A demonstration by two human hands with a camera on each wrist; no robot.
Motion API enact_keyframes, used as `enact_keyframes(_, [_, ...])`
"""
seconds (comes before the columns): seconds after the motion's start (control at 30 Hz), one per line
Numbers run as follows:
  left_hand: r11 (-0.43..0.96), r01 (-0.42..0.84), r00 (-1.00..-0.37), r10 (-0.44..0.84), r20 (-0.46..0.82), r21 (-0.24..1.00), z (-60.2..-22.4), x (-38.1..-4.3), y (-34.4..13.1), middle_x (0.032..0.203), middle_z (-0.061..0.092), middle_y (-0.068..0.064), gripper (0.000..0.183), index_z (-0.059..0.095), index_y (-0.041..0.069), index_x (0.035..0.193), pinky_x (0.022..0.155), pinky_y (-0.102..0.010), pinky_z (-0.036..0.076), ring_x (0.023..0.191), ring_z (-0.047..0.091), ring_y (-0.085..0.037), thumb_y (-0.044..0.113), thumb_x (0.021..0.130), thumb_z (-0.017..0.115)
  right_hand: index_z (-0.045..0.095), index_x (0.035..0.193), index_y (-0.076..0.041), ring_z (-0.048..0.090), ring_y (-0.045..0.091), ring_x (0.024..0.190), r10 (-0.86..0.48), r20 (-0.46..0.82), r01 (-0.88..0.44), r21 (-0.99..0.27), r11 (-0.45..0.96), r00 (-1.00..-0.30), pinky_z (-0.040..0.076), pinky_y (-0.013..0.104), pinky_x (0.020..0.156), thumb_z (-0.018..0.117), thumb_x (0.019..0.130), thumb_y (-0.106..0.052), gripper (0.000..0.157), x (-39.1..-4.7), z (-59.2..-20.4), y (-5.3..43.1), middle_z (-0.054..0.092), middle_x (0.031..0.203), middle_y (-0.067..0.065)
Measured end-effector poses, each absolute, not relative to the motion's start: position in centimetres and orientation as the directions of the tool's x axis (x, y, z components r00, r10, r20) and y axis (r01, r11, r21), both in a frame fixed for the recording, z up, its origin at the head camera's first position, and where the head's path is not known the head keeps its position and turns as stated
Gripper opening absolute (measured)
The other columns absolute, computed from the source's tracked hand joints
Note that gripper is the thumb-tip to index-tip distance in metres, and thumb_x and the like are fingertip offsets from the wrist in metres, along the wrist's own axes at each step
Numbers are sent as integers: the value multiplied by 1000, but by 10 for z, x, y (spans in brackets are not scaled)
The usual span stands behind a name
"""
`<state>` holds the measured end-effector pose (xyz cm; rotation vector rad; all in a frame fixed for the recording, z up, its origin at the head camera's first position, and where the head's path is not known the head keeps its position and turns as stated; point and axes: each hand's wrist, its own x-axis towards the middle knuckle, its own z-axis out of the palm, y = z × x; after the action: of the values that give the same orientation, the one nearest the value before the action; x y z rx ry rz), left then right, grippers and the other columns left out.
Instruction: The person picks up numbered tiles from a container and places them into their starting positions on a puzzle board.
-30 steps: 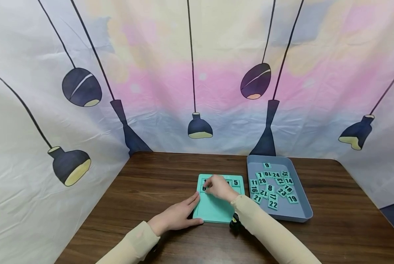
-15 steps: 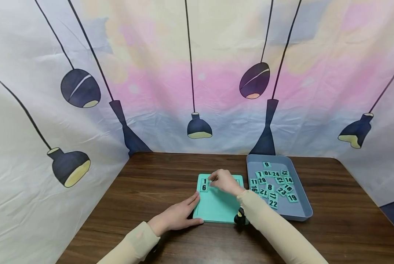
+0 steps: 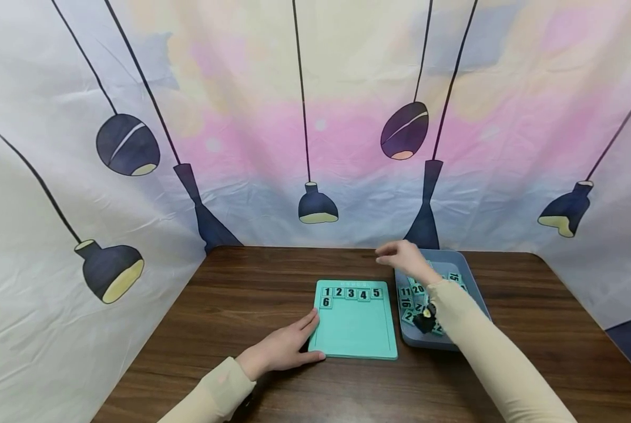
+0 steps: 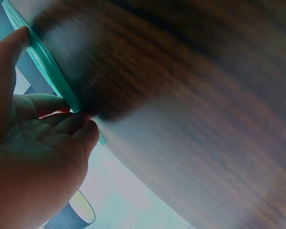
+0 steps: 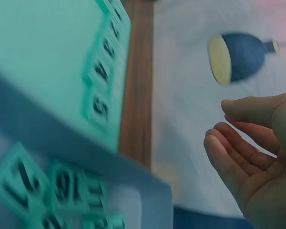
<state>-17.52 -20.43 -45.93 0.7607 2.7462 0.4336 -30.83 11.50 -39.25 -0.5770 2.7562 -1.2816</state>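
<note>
A mint-green number board (image 3: 355,332) lies flat on the table. Tiles printed 1 to 5 line its back row, and the 6 tile (image 3: 326,302) sits under the 1. My left hand (image 3: 282,346) rests at the board's front left corner, fingertips at the left side and thumb at the front; the left wrist view has them touching its edge (image 4: 52,71). Raised near the back left corner of the grey-blue tray (image 3: 413,339), my right hand (image 3: 408,258) holds nothing. In the right wrist view its thumb and fingers are apart. Loose number tiles (image 3: 418,289) lie in the tray, partly hidden by my right arm.
The dark wooden table (image 3: 252,299) carries the board, with the tray close on its right. Behind the table hangs a cloth (image 3: 262,147) printed with lamps. A dark wrist device (image 3: 425,320) on my right wrist overlaps the tray.
My right hand has left the board's tile rows, moving right and back to the tray, uncovering tiles 1 to 6. My left hand stays at the board's corner.
</note>
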Motion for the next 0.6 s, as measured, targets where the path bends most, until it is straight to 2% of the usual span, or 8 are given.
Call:
enact_keyframes(0.27, [820, 452, -832, 529, -166, 351, -460, -176, -206, 168, 15, -11, 89, 22, 4, 160, 110, -43, 40, 147, 34, -26, 60, 99, 54, 63, 133, 2, 59, 41, 116, -307, 86, -263, -754, 602, -948, 49, 53, 95, 63, 102, -16, 37, -317, -389, 157, 62, 130, 24])
enact_keyframes(0.6, [819, 455, -830, 532, -167, 349, -465, -178, -206, 168, 14, -10, 90, 21, 6, 161, 110, -43, 40, 147, 34, -26, 63, 98, 52, 58, 133, 13, 57, 46, 116, -343, -2, -240, -710, 662, -939, 51, 52, 92, 61, 100, -6, 38, -319, -411, 179, 58, 131, 32])
